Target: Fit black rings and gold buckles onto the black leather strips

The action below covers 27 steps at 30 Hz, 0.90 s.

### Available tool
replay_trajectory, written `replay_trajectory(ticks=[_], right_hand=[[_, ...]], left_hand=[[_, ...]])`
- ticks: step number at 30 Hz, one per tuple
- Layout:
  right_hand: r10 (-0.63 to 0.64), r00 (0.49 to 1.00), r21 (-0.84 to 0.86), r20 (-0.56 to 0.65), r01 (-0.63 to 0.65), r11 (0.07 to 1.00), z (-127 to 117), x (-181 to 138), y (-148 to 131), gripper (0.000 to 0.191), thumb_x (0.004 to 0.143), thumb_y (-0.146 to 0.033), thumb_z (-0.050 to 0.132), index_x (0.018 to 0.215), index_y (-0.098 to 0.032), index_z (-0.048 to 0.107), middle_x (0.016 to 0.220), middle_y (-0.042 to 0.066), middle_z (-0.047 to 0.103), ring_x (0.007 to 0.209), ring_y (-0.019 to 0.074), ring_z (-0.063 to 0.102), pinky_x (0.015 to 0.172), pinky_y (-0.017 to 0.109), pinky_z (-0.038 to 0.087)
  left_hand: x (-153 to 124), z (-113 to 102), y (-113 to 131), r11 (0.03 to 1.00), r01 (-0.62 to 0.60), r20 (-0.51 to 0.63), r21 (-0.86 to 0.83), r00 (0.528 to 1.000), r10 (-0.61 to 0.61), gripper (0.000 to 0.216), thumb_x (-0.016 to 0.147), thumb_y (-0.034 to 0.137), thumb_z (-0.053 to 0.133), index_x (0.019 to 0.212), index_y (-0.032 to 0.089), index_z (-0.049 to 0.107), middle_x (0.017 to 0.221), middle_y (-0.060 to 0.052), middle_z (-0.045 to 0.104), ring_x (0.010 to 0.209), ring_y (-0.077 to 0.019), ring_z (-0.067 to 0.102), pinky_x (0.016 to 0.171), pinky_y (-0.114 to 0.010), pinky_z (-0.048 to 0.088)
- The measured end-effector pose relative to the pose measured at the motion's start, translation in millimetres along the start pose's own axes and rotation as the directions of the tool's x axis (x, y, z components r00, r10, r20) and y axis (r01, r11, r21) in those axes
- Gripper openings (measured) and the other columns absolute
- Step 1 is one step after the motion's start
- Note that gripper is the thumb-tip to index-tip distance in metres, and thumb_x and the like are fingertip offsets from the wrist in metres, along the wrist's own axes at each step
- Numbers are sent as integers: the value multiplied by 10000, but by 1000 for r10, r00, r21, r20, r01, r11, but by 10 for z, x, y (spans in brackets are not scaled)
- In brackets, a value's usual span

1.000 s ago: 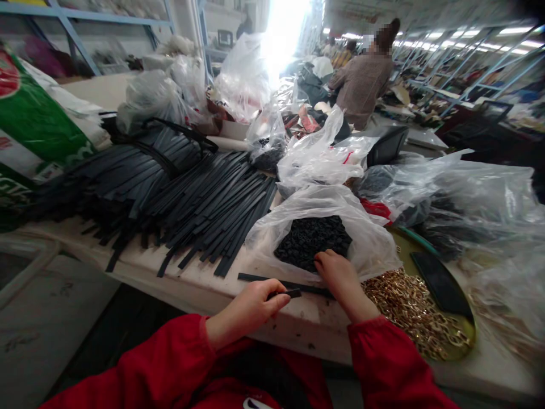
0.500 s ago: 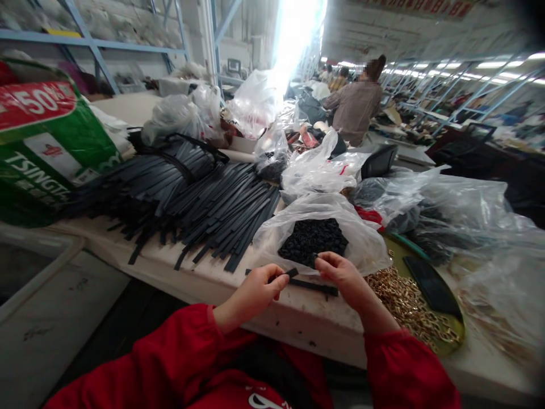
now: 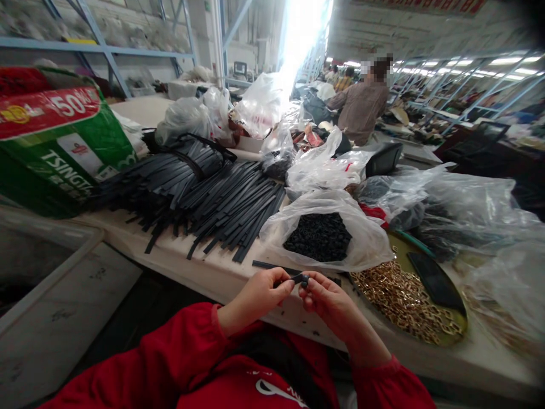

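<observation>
My left hand pinches a short black strip, whose end sticks out past the thumb. Against that end, my right hand grips a small black piece between thumb and fingertips; its exact kind is too small to tell. The hands nearly meet above the table's front edge. Just beyond them, an open clear plastic bag contains many small black pieces. Another black strip lies flat behind my hands, partly hidden by them.
Long black strips are heaped to the left, beside a green and red bag. On the right, a yellowish round tray holds gold metal links and a dark flat slab. A person is farther back.
My right hand has come away from the bag of black pieces and moved down-left to the strip's end with a small piece. My left hand keeps the strip.
</observation>
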State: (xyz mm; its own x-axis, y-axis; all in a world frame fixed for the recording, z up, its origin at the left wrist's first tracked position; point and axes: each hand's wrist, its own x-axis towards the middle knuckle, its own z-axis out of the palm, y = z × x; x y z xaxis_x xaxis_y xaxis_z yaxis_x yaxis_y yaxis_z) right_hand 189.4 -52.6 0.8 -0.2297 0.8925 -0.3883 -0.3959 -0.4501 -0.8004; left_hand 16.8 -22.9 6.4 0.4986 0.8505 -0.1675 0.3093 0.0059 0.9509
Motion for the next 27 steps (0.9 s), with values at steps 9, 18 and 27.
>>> replay_trajectory(ticks=[9, 18, 27], right_hand=[[-166, 977, -317, -131, 117, 941, 8, 16, 142, 405, 716, -478, 605, 970, -164, 604, 668, -2, 600, 514, 89, 495, 495, 226, 397], [-314, 935, -458, -164, 210, 864, -65, 37, 335, 403, 795, -476, 502, 1060, -190, 604, 596, -17, 520, 526, 105, 441, 507, 239, 350], [-231, 962, -334, -143, 172, 927, 37, 133, 475, 415, 792, -522, 474, 985, -174, 592, 517, -53, 394, 448, 85, 327, 427, 221, 260]], left_hand=[[8, 53, -43, 949, -54, -69, 310, 994, 79, 256, 815, 343, 440, 775, 173, 626, 686, 2, 615, 599, -121, 499, 552, -211, 328], [81, 14, -84, 987, 15, 113, 160, 993, -33, 260, 792, 282, 388, 684, 142, 578, 563, 40, 489, 523, -90, 417, 480, -196, 274], [130, 61, -82, 999, 34, 117, 43, 992, -39, 260, 792, 250, 376, 722, 132, 597, 635, 15, 561, 574, -100, 456, 531, -188, 329]])
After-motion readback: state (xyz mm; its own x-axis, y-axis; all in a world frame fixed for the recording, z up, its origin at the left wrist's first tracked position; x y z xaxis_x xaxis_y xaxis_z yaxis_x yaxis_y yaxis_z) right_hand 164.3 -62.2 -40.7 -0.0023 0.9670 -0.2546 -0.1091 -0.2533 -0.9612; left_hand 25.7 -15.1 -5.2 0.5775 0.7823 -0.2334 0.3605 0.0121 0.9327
